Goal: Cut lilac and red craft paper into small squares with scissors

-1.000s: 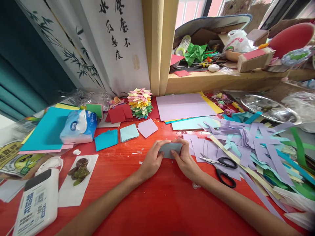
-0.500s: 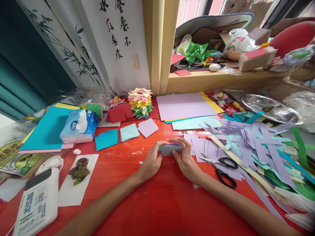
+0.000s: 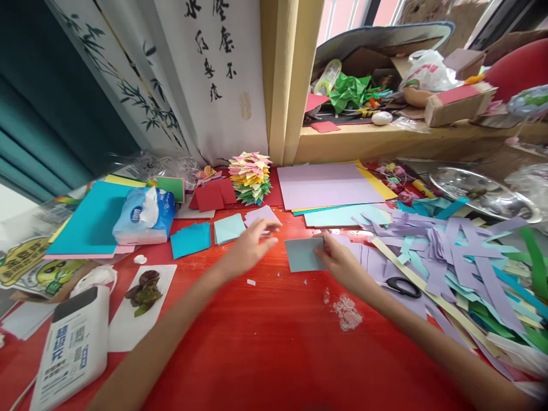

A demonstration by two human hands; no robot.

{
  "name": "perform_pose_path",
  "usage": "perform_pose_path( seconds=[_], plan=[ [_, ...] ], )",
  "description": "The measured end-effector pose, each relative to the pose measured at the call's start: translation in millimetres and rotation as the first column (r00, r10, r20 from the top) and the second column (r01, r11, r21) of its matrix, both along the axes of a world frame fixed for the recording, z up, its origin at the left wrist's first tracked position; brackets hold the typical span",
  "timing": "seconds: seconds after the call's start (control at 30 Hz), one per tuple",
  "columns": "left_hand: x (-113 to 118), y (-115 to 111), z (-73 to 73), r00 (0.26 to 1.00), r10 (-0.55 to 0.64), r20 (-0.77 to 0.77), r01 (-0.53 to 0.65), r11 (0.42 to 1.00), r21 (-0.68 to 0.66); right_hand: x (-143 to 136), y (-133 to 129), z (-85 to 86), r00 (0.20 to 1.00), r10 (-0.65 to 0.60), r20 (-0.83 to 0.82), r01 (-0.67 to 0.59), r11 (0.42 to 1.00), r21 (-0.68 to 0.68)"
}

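Observation:
A pale blue-grey paper rectangle [image 3: 303, 255] is pinched at its right edge by my right hand [image 3: 340, 260], held up just above the red table. My left hand [image 3: 245, 248] reaches forward with its fingers apart and nothing in them. It hovers beside a stack of lilac paper squares [image 3: 259, 213], partly covering it; whether it touches them I cannot tell. To its left lie a stack of light blue squares [image 3: 229, 228] and a stack of bright blue squares [image 3: 190, 240].
Black-handled scissors [image 3: 403, 287] lie partly behind my right forearm, near a heap of paper strips [image 3: 454, 251]. A tissue pack [image 3: 143, 220] and a white device [image 3: 75, 348] stand left. A folded-paper tower [image 3: 250, 177] and lilac sheets [image 3: 327, 185] are at the back.
Both hands held the paper before. My left hand has let go and moved left towards the lilac squares. My right hand has moved slightly right, keeping the paper. The view has shifted slightly.

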State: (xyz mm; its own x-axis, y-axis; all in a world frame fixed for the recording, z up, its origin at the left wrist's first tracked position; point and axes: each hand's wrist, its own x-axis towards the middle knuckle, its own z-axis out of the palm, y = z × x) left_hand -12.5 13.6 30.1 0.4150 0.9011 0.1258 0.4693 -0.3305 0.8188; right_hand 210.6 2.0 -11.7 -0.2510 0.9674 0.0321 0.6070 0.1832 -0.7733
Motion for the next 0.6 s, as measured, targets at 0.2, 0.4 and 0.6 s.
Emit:
perform_pose_path(
  seconds=[0.2,0.4,0.6],
  plan=[
    [-74.3,36.7,-4.1,0.851,0.158,-0.501,-0.096,0.984,0.149,1.6,37.7,-8.9,0.917,-0.038,0.396,-0.017,0.991,0.134],
    [-107.0,40.2,-32.9,0.788,0.173,-0.59,-0.111,0.984,0.14,-11.9,34.9,-11.8,0.862,-0.118,0.494,-0.159,0.86,0.484],
    [-111.9,39.6,-28.1,0.806,0.132,-0.577,-0.066,0.989,0.134,-40.1,52.3,-4.7,0.825,0.202,0.529,-0.485,0.734,0.476]
  ],
)
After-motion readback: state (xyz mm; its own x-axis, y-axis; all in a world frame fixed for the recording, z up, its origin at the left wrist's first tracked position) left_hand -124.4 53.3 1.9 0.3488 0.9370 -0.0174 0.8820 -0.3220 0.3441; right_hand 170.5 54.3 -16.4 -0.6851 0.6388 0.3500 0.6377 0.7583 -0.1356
